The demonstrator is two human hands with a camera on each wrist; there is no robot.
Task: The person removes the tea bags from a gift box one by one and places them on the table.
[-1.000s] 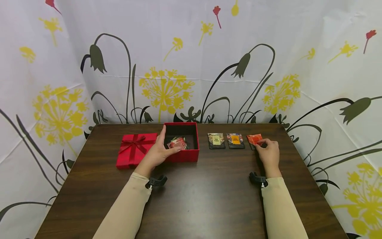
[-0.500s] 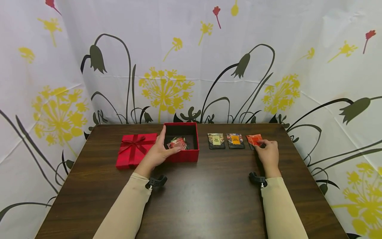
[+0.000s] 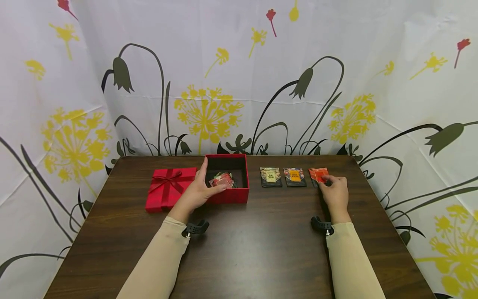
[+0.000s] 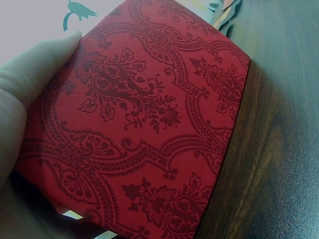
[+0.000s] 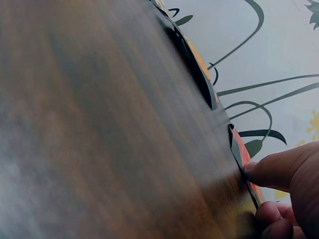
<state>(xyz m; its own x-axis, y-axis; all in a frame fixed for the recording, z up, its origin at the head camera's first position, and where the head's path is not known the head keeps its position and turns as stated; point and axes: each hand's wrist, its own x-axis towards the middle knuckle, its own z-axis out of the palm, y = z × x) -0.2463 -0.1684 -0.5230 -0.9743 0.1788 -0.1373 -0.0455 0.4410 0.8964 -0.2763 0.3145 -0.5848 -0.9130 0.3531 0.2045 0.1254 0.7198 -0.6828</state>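
Observation:
An open red box (image 3: 231, 195) stands at the back middle of the dark wooden table (image 3: 254, 241), with red snack packets (image 3: 222, 179) inside. My left hand (image 3: 199, 189) grips its left front corner, thumb along the left wall and fingers over the front rim. The left wrist view shows the patterned box wall (image 4: 149, 124) filling the frame, beside my left hand (image 4: 30, 79). My right hand (image 3: 333, 190) pinches the near edge of an orange packet (image 3: 317, 173). In the right wrist view a fingertip (image 5: 259, 169) touches that packet's edge (image 5: 241, 154), the other fingers curled.
The box's red lid (image 3: 169, 187) with a ribbon bow lies left of the box. Two dark packets (image 3: 270, 176) (image 3: 295, 176) lie in a row between box and orange packet. A flowered curtain (image 3: 239, 83) hangs close behind the table.

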